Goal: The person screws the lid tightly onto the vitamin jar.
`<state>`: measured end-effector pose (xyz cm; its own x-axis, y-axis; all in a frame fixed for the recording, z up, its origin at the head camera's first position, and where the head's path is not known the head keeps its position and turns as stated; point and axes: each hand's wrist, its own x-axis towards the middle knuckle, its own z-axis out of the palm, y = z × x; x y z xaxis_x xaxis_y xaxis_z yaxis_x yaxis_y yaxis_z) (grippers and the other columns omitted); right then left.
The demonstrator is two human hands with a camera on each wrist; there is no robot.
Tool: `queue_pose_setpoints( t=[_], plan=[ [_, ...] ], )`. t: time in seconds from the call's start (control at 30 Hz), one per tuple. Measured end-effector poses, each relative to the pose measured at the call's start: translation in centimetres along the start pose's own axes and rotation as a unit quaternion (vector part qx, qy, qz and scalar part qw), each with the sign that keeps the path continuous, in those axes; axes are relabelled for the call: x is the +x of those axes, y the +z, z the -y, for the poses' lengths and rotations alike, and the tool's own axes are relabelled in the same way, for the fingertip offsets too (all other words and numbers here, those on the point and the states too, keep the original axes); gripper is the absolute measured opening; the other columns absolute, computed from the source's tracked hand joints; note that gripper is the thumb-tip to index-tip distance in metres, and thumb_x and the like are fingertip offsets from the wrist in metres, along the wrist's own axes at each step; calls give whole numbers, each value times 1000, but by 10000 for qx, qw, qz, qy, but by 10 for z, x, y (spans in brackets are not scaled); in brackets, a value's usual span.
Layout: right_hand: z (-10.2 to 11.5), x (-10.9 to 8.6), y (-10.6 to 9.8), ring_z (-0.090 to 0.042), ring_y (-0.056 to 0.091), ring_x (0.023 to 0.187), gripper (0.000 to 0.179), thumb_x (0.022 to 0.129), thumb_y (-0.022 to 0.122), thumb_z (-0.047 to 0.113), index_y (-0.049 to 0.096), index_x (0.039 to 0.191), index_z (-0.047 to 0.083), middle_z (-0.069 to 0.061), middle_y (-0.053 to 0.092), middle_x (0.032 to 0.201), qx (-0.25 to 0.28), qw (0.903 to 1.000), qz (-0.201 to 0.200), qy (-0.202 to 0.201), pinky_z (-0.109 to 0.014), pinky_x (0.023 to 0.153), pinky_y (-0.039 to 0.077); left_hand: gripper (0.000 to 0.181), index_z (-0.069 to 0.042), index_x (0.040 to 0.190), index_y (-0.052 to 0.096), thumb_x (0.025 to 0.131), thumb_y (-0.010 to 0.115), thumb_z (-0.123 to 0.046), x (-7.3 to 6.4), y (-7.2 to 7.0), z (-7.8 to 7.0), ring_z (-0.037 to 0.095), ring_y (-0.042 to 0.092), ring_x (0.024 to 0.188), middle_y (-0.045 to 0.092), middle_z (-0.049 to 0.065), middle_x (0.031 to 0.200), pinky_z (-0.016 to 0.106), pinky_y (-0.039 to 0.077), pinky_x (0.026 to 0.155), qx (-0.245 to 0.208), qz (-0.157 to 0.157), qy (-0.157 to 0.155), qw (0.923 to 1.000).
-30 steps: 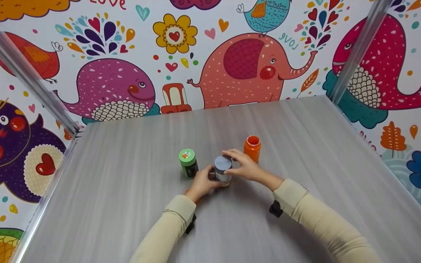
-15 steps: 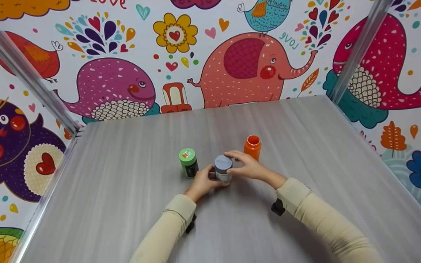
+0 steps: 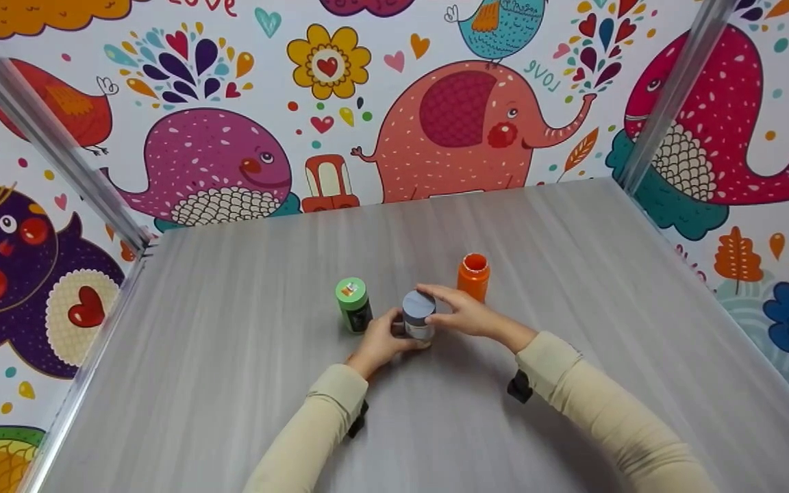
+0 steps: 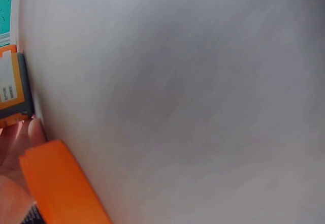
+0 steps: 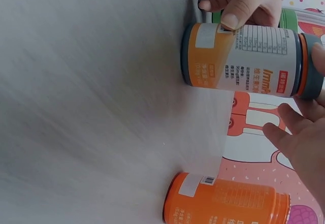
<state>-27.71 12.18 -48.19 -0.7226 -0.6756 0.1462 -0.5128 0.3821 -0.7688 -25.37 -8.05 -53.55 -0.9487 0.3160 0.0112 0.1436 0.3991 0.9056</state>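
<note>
I view remotely a jar (image 3: 419, 315), slate-blue-lidded, its label (image 5: 256, 56) white and orange. I also distinguish a green-and-black canister (image 3: 353, 305), an orange bottle (image 3: 472, 282), a streaked grey tabletop (image 3: 230, 329), cream sleeves (image 3: 603, 404) and a multicoloured, animal-patterned wall (image 3: 274, 77).

- At the left edge, the left hand (image 4: 14, 158) is touching a labelled bottle (image 4: 9, 82), only partly visible.
- Just beside the grip, an unclear orange object (image 4: 66, 186) is showing.
- Alongside the grip, grey table (image 4: 177, 102) is extending.
</note>
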Motion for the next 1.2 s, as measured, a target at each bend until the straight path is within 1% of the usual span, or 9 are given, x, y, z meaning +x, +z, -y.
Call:
queue_pose_setpoints(
  t=[0.1,0.27,0.33,0.43,0.5,0.57,0.7,0.87,1.2],
  plan=[
    [-1,0,1,-35,37,128,61,86,62,16,35,136,-7,-23,38,139,-64,10000,-11,-42,-47,104,29,56,-1,117,53,70,79,-19,0,0,1,26,60,103,59,17,117,38,48,87,-15,4,3,10000],
    [0,1,3,-35,43,122,58,85,64,15,39,133,-7,-24,43,135,-199,9994,-241,-127,-47,102,33,53,0,115,54,71,79,-16,1,2,2,29,61,102,59,19,116,40,48,87,-123,-21,99,9999],
    [2,1,5,-34,45,119,56,84,66,14,42,131,-7,-24,45,131,-253,9989,-363,-136,-47,100,35,51,3,115,53,72,78,-11,-1,1,-6,32,60,102,59,22,115,43,47,87,-160,-7,81,9998],
    [3,2,8,-32,49,114,53,81,68,11,46,126,-7,-21,49,126,-286,9980,-555,-72,-45,99,37,52,1,116,53,72,78,-12,-2,1,-8,31,60,102,59,20,114,41,47,87,-119,-2,33,9999],
    [3,2,10,-30,50,112,52,80,68,11,47,124,-6,-20,51,123,-303,9973,-668,-20,-45,98,38,53,0,116,53,71,78,-15,-3,0,-9,29,61,101,60,19,113,40,48,86,30,-19,36,10000],
    [3,3,13,-29,51,110,51,79,69,10,48,123,-6,-19,52,121,-286,9966,-774,11,-45,97,39,55,-2,116,54,70,79,-20,0,2,-2,25,62,100,60,16,113,36,49,84,110,-59,72,9999],
    [4,2,16,-29,51,108,50,78,69,10,49,121,-6,-18,54,118,-340,9946,-979,-10,-45,96,40,55,-2,115,54,70,80,-20,0,3,-2,26,62,98,61,16,111,36,50,83,202,-131,124,9996],
    [4,2,21,-30,51,107,50,78,69,10,49,120,-7,-19,54,117,-432,9921,-1180,-7,-45,95,41,54,-2,114,55,70,80,-20,-1,3,-3,26,63,97,61,16,110,36,50,82,283,-219,145,9993],
    [1,-1,27,-30,51,106,49,79,68,9,48,120,-7,-20,53,117,-198,9889,-1472,-94,-45,93,42,54,0,115,54,71,79,-20,-3,5,-5,27,63,97,61,18,110,36,51,82,323,-260,247,9988]
  ],
)
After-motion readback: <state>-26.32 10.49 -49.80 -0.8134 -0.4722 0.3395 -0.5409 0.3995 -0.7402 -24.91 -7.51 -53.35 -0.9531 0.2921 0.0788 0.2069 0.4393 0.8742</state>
